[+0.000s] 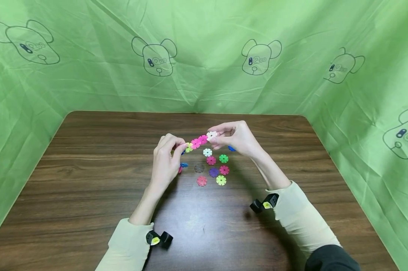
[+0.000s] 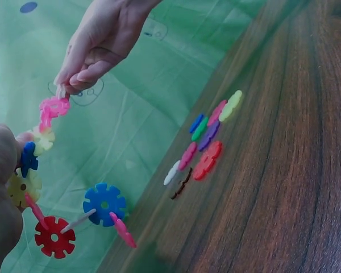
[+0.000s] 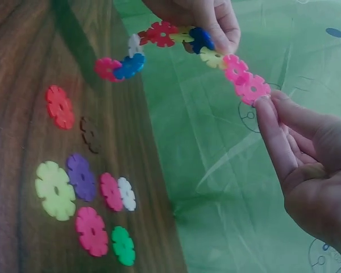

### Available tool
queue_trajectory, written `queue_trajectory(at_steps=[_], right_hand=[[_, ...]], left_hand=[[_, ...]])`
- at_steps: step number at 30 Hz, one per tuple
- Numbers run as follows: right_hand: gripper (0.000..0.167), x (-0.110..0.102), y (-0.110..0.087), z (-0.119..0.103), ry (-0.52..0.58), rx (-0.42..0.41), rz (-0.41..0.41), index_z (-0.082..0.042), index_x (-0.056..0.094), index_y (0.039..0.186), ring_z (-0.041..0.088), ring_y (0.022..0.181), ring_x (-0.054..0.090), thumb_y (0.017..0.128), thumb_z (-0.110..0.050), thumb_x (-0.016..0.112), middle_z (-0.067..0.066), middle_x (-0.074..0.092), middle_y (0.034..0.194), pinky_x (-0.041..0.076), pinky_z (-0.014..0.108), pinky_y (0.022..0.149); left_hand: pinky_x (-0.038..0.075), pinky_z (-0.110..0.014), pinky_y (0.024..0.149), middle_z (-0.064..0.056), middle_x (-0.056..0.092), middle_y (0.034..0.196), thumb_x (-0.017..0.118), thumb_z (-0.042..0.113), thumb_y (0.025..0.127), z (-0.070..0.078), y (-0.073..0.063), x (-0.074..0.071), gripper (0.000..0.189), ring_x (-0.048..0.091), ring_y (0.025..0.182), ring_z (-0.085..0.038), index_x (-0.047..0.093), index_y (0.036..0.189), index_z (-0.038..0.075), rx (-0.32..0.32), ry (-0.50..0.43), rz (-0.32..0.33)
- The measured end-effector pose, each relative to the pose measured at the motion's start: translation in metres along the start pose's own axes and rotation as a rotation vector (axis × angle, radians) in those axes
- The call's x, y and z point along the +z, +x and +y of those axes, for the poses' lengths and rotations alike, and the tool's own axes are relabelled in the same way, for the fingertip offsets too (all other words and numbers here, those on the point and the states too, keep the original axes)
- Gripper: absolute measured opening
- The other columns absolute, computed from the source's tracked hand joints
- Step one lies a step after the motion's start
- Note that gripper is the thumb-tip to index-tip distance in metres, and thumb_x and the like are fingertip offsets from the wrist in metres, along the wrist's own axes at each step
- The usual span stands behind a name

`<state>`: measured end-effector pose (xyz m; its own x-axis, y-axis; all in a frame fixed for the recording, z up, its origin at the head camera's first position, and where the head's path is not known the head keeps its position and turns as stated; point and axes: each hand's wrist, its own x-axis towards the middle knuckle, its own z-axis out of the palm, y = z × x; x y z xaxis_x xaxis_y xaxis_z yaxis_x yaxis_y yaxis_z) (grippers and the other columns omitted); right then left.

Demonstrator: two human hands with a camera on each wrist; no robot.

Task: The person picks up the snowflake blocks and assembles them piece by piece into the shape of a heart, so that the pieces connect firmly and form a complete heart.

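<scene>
A green cloth (image 1: 204,88) rises along the far, left and right sides of a brown worktop (image 1: 98,169), and over the worktop's far half both hands are pinching. The left hand (image 1: 165,158) grips a chain of slotted discs (image 1: 195,143) partway along, about a dark blue disc (image 3: 201,40); the right hand (image 1: 239,139) holds a white end disc (image 1: 211,135) between thumb and fingers. The chain bridges the gap between them, its held stretch slanting from near left to far right, and the white end disc meets a pink disc (image 1: 203,139) there; whether the slots are fully joined cannot be told. That meeting point, close by the right hand and farther from the left, seems to be what matters most. The chain's other end, with a red disc (image 2: 55,237) and a blue disc (image 2: 104,205), trails beside the left hand, which hides much of it from the head view. To the near side, between the hands, lie loose discs: white (image 1: 207,152), green (image 1: 223,158), purple (image 1: 213,172), yellow-green (image 1: 221,180), red, dark and two pink, while a loose blue disc (image 1: 231,148) sits partly covered by the right hand
</scene>
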<state>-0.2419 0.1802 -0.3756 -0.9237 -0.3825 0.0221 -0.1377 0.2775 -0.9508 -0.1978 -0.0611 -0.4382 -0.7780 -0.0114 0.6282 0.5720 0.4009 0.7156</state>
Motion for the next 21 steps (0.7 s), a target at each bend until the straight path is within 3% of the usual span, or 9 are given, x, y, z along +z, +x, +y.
queue_trajectory(at_steps=[7, 14, 18, 21], right_hand=[[0.036, 0.0061, 0.0009, 0.0025, 0.078, 0.005, 0.016, 0.005, 0.070, 0.124, 0.037, 0.080, 0.078, 0.091, -0.008, 0.078, 0.022, 0.078, 0.098, 0.063, 0.047, 0.079], [0.033, 0.0081, 0.0020, 0.0008, 0.046, -0.018, 0.016, 0.001, 0.072, 0.122, 0.040, 0.079, 0.077, 0.091, -0.011, 0.078, 0.032, 0.074, 0.102, 0.064, 0.043, 0.078], [0.034, 0.0080, 0.0022, 0.0000, 0.049, -0.015, 0.006, 0.000, 0.072, 0.123, 0.040, 0.080, 0.077, 0.091, -0.010, 0.078, 0.029, 0.076, 0.100, 0.064, 0.043, 0.078], [0.036, 0.0081, 0.0021, 0.0003, 0.055, -0.022, 0.006, 0.000, 0.071, 0.124, 0.031, 0.079, 0.079, 0.090, -0.010, 0.079, 0.023, 0.077, 0.098, 0.064, 0.044, 0.079]], left_hand=[[0.040, -0.022, 0.075, -0.008, 0.061, 0.080, 0.071, 0.008, 0.096, 0.0006, 0.0001, 0.0005, 0.013, 0.051, 0.083, -0.020, 0.069, 0.084, 0.003, 0.013, 0.006, 0.006], [0.040, -0.024, 0.074, -0.007, 0.060, 0.079, 0.070, 0.007, 0.096, 0.0016, -0.0002, 0.0007, 0.013, 0.050, 0.082, -0.020, 0.069, 0.084, 0.004, 0.004, 0.006, 0.009], [0.041, -0.025, 0.074, -0.007, 0.060, 0.080, 0.071, 0.007, 0.096, 0.0012, -0.0005, -0.0001, 0.012, 0.051, 0.082, -0.022, 0.069, 0.084, 0.004, -0.010, 0.005, 0.005], [0.041, -0.023, 0.073, -0.007, 0.061, 0.080, 0.072, 0.007, 0.095, 0.0006, -0.0002, -0.0008, 0.011, 0.052, 0.081, -0.020, 0.069, 0.085, 0.004, -0.038, 0.001, -0.001]])
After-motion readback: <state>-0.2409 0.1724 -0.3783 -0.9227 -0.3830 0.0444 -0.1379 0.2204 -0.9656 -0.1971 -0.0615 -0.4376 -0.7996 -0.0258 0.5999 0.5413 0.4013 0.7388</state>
